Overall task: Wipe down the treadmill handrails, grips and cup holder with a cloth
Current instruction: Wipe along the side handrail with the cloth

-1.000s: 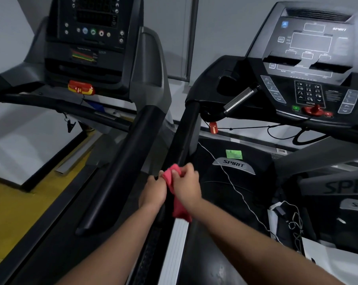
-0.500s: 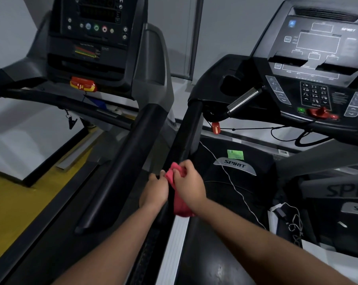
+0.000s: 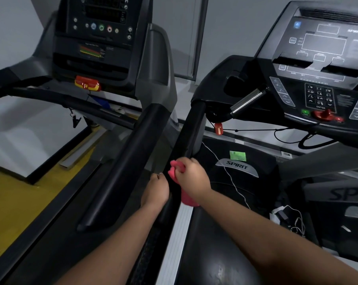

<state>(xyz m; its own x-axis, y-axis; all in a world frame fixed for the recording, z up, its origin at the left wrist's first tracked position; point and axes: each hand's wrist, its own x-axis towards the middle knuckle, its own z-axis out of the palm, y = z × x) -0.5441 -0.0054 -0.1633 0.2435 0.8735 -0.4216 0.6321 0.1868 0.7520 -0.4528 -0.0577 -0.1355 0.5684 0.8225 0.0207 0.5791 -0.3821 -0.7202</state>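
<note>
Two hands at frame centre | right hand (image 3: 191, 178) fingers closed on cloth (image 3: 177, 171), against rail (image 3: 191, 128) | left hand (image 3: 156, 189) curled at rail, contents unclear | cloth looks soft, light: keep it bunched in palm

Two treadmills stand side by side on the floor (image 3: 13, 194), which shows yellow at the lower left with a dark strip along the left machine's base. A pale flat panel (image 3: 29, 145) lies on the floor beside the left treadmill (image 3: 104, 64), and a grey metal strip (image 3: 79, 153) lies next to it at a slant. The right treadmill (image 3: 318, 58), marked SPIRIT, carries a black belt deck (image 3: 213, 254) edged by a silver side rail (image 3: 174, 243). A tangle of white cable and a black adapter (image 3: 285, 217) lies low beside the right treadmill; what it rests on cannot be told.
</note>
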